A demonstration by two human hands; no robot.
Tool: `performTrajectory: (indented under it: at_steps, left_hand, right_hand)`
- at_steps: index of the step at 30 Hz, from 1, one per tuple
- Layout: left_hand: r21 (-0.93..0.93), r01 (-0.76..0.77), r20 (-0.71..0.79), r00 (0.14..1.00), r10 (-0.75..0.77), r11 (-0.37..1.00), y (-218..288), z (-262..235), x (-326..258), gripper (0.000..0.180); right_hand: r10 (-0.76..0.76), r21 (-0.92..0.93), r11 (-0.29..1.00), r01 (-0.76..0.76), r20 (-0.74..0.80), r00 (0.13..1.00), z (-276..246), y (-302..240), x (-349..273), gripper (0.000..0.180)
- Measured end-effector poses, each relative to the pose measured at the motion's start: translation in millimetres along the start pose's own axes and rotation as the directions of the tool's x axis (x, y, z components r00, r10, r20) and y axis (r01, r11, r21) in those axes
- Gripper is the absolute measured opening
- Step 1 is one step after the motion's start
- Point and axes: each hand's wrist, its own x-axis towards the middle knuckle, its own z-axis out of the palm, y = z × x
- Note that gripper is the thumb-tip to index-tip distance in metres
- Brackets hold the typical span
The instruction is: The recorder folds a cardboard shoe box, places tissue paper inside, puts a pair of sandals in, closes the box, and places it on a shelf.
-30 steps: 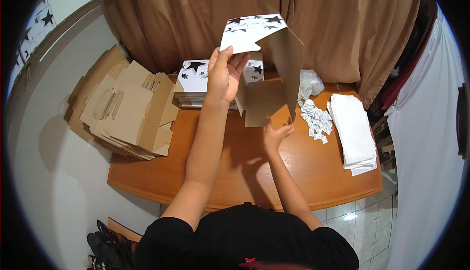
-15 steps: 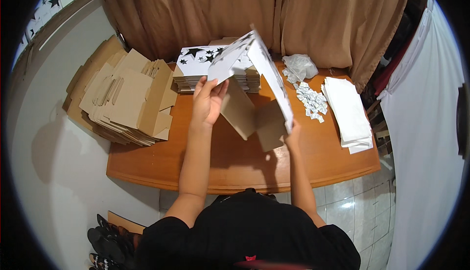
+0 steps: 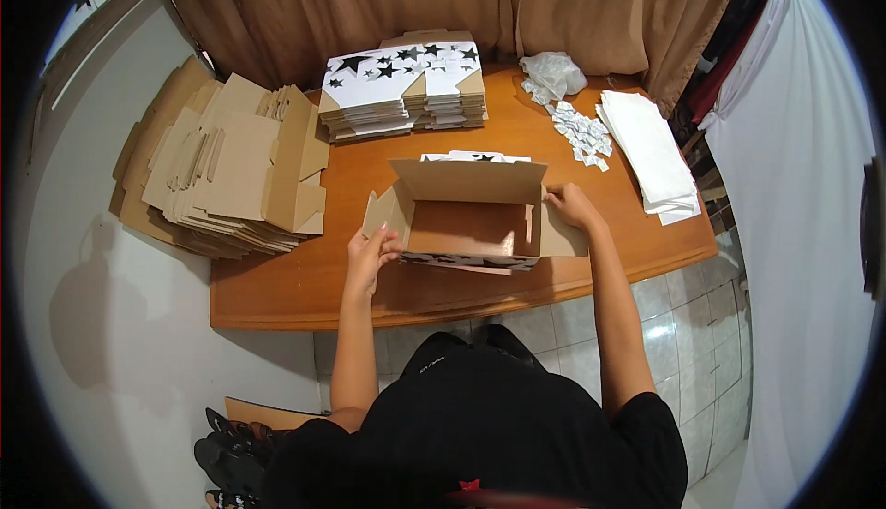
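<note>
A cardboard box (image 3: 480,179), brown inside and white with black stars outside, stands opened out on the table close in front of me. Its flaps point up and outward, and the tabletop shows through its middle. At its near left corner, my left hand (image 3: 369,255) is closed on the side flap. My right hand (image 3: 572,206) pinches the flap on the right side, fingertips partly hidden behind the cardboard. Farther back lies a stack of flattened star-printed boxes (image 3: 369,94).
Plain brown folded cardboard (image 3: 226,167) is piled at the left by the wall. A crumpled plastic bag (image 3: 552,75), a heap of small white packets (image 3: 581,132) and a stack of white sheets (image 3: 651,154) lie on the right of the wooden table (image 3: 295,287).
The box has come down from the air onto the table and opened from a folded shape into a rectangle. Both hands have lowered with it, the right one now on its right flap.
</note>
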Motion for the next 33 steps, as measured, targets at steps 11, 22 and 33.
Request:
performTrajectory:
  at_steps: [11, 22, 33]
  left_hand:
    - [0.487, 0.145, -0.151, 0.985, -0.08, 0.861, -18.4, -37.4, 28.4, 0.033]
    - [0.956, 0.016, -0.205, 0.746, 0.633, 0.292, -42.2, 11.9, 9.2, 0.027]
    - [0.85, -0.429, 0.367, 0.899, 0.24, 0.307, -40.6, 38.9, 27.6, 0.078]
  right_hand:
    - [0.112, -0.316, 0.944, -0.099, 0.024, 0.993, -4.3, 28.5, 7.1, 0.02]
    - [-0.328, -0.63, 0.772, -0.085, -0.51, 0.795, 24.0, 44.3, 0.2, 0.018]
    - [-0.07, -0.383, 0.922, -0.065, -0.327, 0.942, 20.0, 31.1, 18.7, 0.053]
